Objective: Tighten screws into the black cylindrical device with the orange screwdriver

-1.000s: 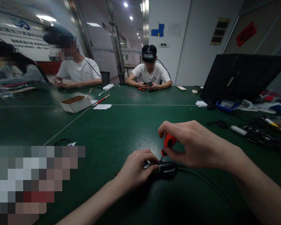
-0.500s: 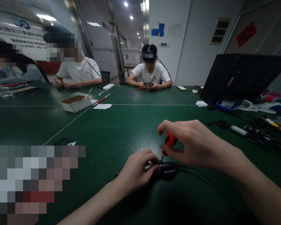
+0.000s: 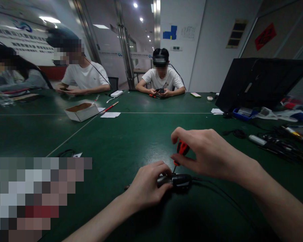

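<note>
A small black wired device, shaped like a computer mouse [image 3: 180,181], lies on the green table [image 3: 121,141] close in front of me. My left hand [image 3: 146,186] is curled over its left end and pins it down. My right hand [image 3: 204,153] is closed round a short screwdriver with an orange and black handle [image 3: 181,148], held nearly upright. The screwdriver's thin tip meets the top of the device between my hands. A black cable [image 3: 217,190] runs from the device off to the right.
An open cardboard box [image 3: 82,111], a red pen and papers lie at the middle left. A black open laptop [image 3: 260,82], cables and tools [image 3: 277,143] crowd the right side. Three other people sit at the far and left edges, two holding small objects.
My right hand has turned slightly on the screwdriver handle, which now shows less between the fingers. The left hand and the device stay where they were.
</note>
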`<state>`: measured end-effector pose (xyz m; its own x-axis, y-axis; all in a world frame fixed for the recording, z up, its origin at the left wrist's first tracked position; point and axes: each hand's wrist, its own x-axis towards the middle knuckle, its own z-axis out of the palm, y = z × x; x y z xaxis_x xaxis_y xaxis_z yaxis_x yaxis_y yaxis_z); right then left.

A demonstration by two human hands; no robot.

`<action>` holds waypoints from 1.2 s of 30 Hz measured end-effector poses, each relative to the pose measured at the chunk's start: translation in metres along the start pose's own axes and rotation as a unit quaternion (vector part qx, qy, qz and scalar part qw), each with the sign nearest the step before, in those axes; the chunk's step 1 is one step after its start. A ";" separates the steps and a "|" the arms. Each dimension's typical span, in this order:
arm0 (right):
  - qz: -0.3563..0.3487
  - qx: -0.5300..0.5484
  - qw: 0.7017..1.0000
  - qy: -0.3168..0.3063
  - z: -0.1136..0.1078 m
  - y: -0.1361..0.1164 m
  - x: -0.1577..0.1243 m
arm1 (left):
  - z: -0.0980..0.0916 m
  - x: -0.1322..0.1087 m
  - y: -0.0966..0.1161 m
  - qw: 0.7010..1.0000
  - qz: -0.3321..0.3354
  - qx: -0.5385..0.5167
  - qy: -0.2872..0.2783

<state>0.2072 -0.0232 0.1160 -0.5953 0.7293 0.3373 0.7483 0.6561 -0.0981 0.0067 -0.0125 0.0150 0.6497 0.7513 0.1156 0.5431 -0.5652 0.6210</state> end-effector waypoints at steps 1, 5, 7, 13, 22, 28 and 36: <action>-0.002 0.017 1.000 -0.004 -0.001 0.000 0.000 | 0.000 0.000 0.000 1.000 0.000 -0.001 -0.004; -0.006 0.075 0.997 -0.031 -0.007 -0.002 -0.002 | 0.000 0.001 -0.001 1.000 0.005 0.003 -0.014; -0.008 0.066 0.997 -0.035 -0.008 -0.004 -0.003 | 0.001 0.001 -0.003 1.000 0.008 0.003 -0.012; 0.005 -0.028 1.000 -0.005 -0.003 -0.003 -0.003 | 0.004 0.000 -0.007 1.000 0.000 0.003 0.002; -0.023 0.048 0.998 -0.024 -0.010 -0.006 -0.004 | -0.001 0.002 -0.001 1.000 -0.007 0.014 -0.025; -0.035 -0.003 0.999 -0.032 -0.008 -0.008 -0.004 | 0.001 -0.001 -0.002 1.000 -0.013 0.011 -0.019; -0.030 0.040 0.998 -0.029 -0.009 -0.009 -0.005 | -0.002 0.001 -0.002 0.999 0.005 -0.009 -0.039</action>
<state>0.2060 -0.0343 0.1242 -0.6556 0.6968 0.2909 0.6866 0.7104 -0.1545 0.0051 -0.0097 0.0154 0.6951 0.7162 0.0617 0.5268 -0.5659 0.6343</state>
